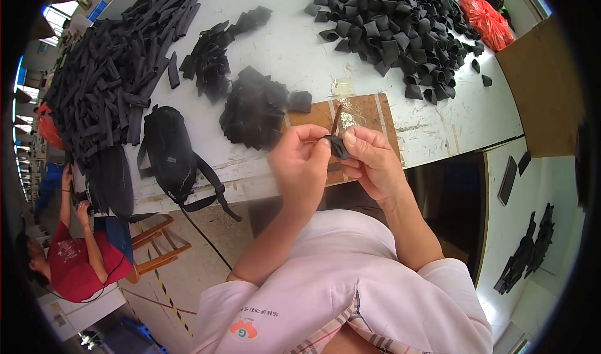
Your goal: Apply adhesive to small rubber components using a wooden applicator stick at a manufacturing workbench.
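Between my two hands is a small black fabric piece [337,146], folded or bunched. My left hand [302,160] pinches its left side with thumb and fingers. On the other side my right hand [374,160] grips it with thumb and forefinger, the other fingers curled below. Just beyond my fingertips a thin brown metal bar [336,119] sticks up from a brown board [382,113] at the table edge. Left of the board lies a stack of flat black fabric pieces [253,109]. How the fabric is folded is partly hidden by my fingers.
On the white table [275,47] are a heap of black fabric loops [400,25], long black strips [106,72], another black stack [211,59] and a black strapped bag [170,153]. A red plastic bag [486,22] and cardboard box [538,91] stand right. A co-worker [81,260] sits far left.
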`<state>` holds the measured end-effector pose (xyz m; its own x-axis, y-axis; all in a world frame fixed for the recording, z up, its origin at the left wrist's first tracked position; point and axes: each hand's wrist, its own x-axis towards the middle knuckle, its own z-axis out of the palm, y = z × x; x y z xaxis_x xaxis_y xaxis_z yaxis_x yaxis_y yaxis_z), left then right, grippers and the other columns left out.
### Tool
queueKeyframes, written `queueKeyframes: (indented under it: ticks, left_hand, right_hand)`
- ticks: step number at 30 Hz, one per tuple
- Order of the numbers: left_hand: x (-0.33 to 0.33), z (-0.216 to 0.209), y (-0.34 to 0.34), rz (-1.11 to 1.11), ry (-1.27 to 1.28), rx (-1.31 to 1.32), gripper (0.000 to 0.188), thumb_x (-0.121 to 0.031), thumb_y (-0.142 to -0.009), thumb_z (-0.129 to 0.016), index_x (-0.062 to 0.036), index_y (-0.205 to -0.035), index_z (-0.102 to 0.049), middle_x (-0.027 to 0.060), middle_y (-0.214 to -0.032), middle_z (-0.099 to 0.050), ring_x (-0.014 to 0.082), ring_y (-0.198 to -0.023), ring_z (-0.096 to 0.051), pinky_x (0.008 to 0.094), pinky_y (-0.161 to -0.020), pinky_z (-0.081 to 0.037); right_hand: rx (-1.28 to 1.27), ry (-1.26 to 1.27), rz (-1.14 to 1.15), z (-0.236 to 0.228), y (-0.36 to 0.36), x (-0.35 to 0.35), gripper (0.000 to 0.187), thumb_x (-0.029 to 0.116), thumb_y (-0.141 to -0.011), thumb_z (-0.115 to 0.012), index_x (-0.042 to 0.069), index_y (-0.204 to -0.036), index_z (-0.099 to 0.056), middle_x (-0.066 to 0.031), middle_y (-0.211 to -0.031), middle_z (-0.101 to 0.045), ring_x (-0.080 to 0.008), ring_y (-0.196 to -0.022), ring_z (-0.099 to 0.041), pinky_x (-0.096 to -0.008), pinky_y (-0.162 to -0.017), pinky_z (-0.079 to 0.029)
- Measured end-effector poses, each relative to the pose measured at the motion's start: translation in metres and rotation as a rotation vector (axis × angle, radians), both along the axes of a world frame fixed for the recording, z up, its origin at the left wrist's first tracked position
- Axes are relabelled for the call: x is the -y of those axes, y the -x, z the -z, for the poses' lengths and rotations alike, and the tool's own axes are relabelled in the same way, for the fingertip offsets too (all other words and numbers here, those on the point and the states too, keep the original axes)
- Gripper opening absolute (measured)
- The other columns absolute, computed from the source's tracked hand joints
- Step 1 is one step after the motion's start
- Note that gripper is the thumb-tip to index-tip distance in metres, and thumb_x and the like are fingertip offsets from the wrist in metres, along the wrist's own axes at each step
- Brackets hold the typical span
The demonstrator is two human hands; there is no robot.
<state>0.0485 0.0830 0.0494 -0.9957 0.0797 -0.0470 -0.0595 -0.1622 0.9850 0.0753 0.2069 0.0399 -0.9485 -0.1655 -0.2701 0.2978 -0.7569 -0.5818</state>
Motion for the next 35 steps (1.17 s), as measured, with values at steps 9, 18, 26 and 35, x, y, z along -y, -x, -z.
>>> queueKeyframes:
  ticks: [9,18,26,35]
  left_hand:
    - [0.016,-0.005,0.046,0.596,-1.257,0.524,0.019,0.001,-0.085,-0.039,0.0054,-0.101,-0.048,0.0149,-0.078,-0.06,0.0034,-0.029,-0.028,0.0169,-0.028,-0.022]
    - [0.003,-0.02,0.038,0.195,0.025,-0.383,0.028,-0.006,-0.082,-0.057,0.0022,-0.107,-0.052,0.0085,-0.093,-0.057,0.0125,-0.085,-0.054,0.0214,-0.071,-0.042]
    - [0.004,-0.018,0.039,0.206,0.034,-0.534,0.007,0.001,-0.079,-0.057,0.0015,-0.086,-0.058,0.0063,-0.084,-0.058,0.0114,-0.078,-0.054,0.0231,-0.072,-0.043]
    - [-0.009,-0.015,0.022,0.026,-0.039,-0.366,0.012,-0.006,-0.087,-0.052,-0.0014,-0.097,-0.052,0.0025,-0.086,-0.053,0.0054,-0.077,-0.049,0.0161,-0.069,-0.04]
  right_hand:
    - [-0.204,-0.405,-0.136,-0.019,0.05,-0.014,0.03,0.03,-0.086,-0.054,0.006,-0.068,-0.054,0.0064,-0.056,-0.041,-0.0017,-0.05,-0.033,-0.0169,-0.044,-0.026]
    - [-0.372,-0.975,0.189,-0.018,0.032,-0.01,0.031,0.03,-0.086,-0.054,0.0,-0.079,-0.054,0.0012,-0.059,-0.044,-0.0067,-0.051,-0.04,-0.0209,-0.045,-0.034]
    - [-0.7,-1.317,0.44,-0.026,0.026,-0.005,0.023,0.018,-0.078,-0.063,0.001,-0.093,-0.057,-0.007,-0.076,-0.054,-0.0132,-0.056,-0.052,-0.0231,-0.048,-0.042]
    - [-0.793,-1.418,0.544,-0.018,0.019,0.006,0.042,0.03,-0.071,-0.068,0.002,-0.099,-0.057,-0.012,-0.091,-0.057,-0.0237,-0.076,-0.058,-0.0292,-0.06,-0.049]
